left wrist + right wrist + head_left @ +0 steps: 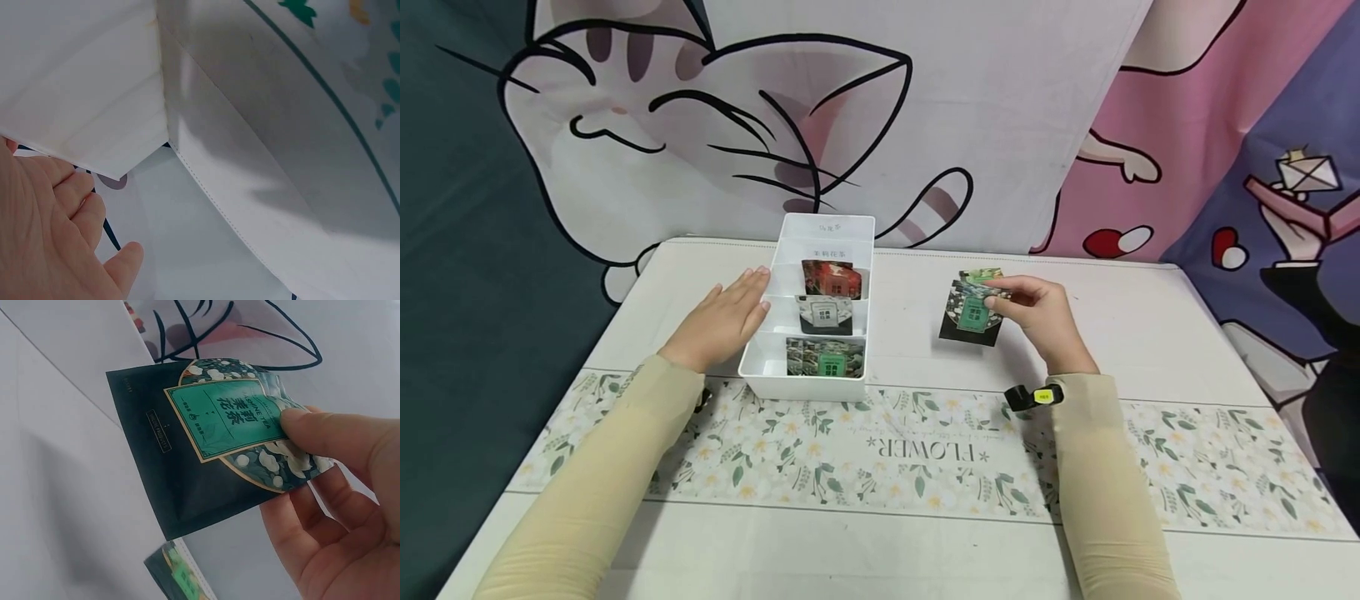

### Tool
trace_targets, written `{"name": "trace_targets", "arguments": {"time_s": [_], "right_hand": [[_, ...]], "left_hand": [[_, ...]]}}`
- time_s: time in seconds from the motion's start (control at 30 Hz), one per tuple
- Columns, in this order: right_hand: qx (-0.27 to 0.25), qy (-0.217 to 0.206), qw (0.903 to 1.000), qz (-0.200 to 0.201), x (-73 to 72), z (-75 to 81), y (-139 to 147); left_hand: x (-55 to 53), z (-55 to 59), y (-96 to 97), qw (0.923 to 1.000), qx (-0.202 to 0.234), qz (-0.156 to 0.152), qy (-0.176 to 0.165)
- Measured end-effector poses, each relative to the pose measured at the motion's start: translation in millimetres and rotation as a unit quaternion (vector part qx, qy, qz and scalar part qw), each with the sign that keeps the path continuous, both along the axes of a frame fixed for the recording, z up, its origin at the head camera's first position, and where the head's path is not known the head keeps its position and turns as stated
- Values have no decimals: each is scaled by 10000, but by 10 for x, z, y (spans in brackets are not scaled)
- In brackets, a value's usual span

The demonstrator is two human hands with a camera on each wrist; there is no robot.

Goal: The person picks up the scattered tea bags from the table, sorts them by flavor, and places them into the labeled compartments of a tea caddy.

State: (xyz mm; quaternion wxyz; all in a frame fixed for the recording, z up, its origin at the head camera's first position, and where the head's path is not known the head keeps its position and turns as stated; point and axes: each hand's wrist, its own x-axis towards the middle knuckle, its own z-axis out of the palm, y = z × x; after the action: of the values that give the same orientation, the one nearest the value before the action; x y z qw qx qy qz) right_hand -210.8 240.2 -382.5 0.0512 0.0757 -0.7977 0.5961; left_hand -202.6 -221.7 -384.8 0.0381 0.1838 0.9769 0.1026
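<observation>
My right hand (1047,323) pinches a dark jasmine tea sachet (187,456) with a green label, between thumb and fingers, raised above the table. Beyond it, a second green-labelled sachet (981,274) is partly hidden by the held one. My left hand (718,318) lies with fairly straight fingers against the left side of a white divided box (808,388). Inside the box stand a red sachet (832,281), a grey-white sachet (825,315) and several green sachets (831,360), each kind in its own compartment.
The box stands on a white tabletop (925,533) with a floral printed band (880,433) across it. A cloth with a cartoon cat (730,108) hangs right behind the table's far edge. A dark curtain (460,333) hangs at the left.
</observation>
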Motion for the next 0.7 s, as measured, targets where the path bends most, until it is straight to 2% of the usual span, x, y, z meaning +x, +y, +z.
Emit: {"name": "trace_targets", "arguments": {"time_s": [0.33, 0.7], "right_hand": [[-86, 62, 9999, -15, -14, -21, -135], [35, 33, 10000, -4, -128, -9, -314]], "left_hand": [[6, 11, -7, 10000, -46, -21, -16], [-1, -18, -17, 10000, -47, 47, 55]]}}
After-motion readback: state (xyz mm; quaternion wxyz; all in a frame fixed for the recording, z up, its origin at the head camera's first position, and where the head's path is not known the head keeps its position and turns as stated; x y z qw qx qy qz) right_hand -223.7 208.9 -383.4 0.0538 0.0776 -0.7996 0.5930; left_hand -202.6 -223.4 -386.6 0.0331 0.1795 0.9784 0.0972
